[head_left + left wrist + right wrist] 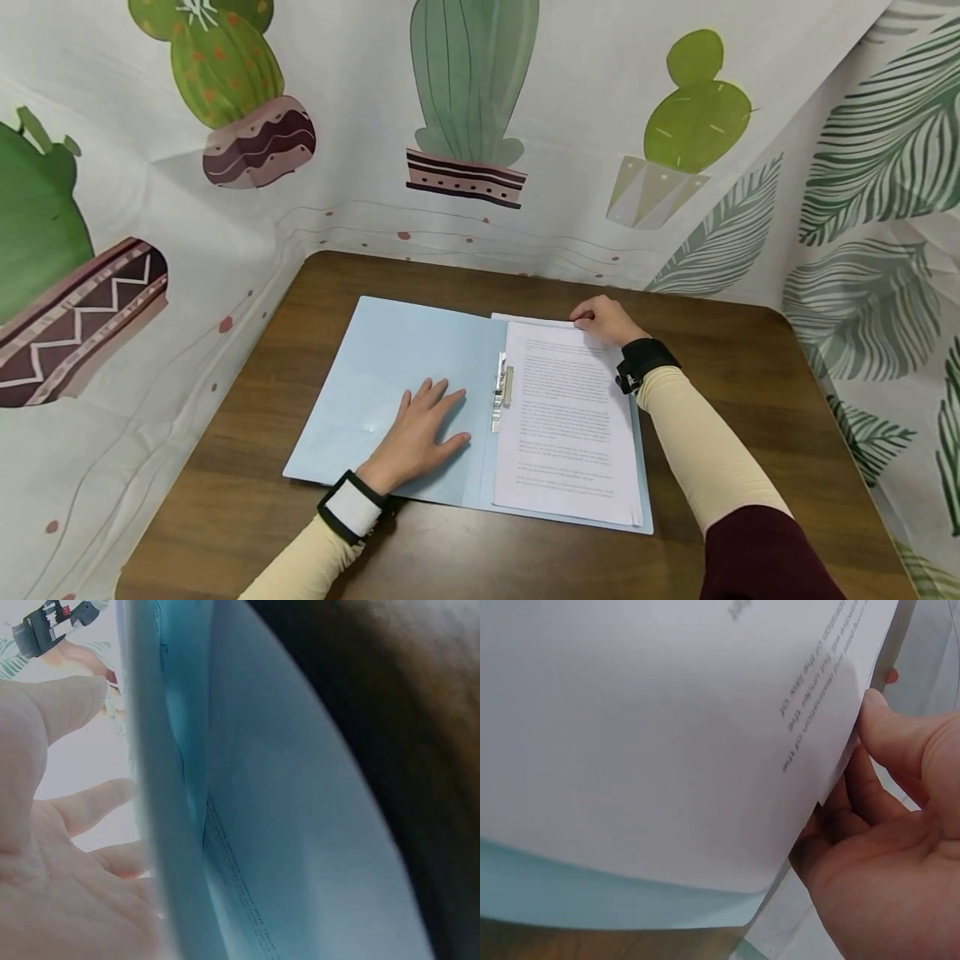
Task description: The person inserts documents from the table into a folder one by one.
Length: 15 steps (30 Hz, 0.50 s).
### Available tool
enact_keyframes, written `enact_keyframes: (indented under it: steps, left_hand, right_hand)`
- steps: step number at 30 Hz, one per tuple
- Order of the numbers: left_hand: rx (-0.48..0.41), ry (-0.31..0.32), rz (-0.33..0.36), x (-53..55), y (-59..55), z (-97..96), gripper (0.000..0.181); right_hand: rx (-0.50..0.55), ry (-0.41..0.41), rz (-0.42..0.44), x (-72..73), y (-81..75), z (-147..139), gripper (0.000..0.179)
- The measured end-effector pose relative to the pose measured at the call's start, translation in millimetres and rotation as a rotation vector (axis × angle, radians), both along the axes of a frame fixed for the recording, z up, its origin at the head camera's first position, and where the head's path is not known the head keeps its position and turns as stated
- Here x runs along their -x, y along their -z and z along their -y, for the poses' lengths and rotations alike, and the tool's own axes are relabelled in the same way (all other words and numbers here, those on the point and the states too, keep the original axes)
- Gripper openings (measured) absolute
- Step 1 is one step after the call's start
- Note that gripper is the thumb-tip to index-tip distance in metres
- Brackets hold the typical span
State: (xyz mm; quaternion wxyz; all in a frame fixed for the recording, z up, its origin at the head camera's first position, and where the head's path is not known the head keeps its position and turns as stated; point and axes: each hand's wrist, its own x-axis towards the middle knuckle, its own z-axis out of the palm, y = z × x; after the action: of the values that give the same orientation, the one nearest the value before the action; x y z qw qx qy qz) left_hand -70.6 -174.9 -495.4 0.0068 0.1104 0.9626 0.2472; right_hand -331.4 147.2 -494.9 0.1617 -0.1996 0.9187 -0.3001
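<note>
A light blue folder [401, 350] lies open on the table. Printed sheets of paper [566, 417] are stacked on its right side, next to a metal clip [498, 396] by the spine. My left hand [417, 435] rests on the left cover with its fingers spread. At the top edge of the sheets, my right hand [609, 322] pinches the paper near its upper right. In the right wrist view the thumb [889, 724] lies at the paper's edge, with the other fingers curled behind it. How many sheets it holds cannot be told.
The brown wooden table [247, 400] has rounded corners. Behind it hangs a white cloth [360, 208] printed with cacti and leaves, meeting the table's back edge. Black bands [352, 507] circle both wrists.
</note>
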Motion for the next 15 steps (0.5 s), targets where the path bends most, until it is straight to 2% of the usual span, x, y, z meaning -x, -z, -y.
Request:
enact_keyframes:
  steps: [15]
  left_hand:
    - [0.008, 0.014, -0.015, -0.9, -0.1, -1.0, 0.059]
  right_hand:
    - [0.018, 0.071, -0.035, -4.2, 7.8, 4.4, 0.011]
